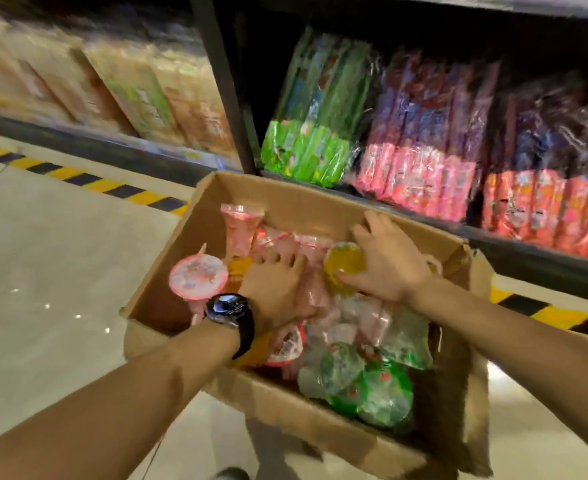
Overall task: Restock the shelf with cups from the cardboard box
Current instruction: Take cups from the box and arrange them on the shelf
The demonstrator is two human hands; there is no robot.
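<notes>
An open cardboard box [285,199] stands on the floor below the shelf, filled with several sealed cups: pink ones [198,277] at the left and back, green ones [382,393] at the front. My right hand [389,258] grips a yellow cup [344,261] near the middle of the box, thumb under it and fingers over its top. My left hand [275,282], with a black watch on the wrist, reaches down among the pink cups; its fingers are curled into them, and what they hold is hidden.
The dark shelf [527,247] behind the box carries packs of green cups [306,150] and red cups [420,181]. A black upright post [223,81] divides it from blurred packets at the left. Yellow-black tape [88,181] runs along the pale tiled floor.
</notes>
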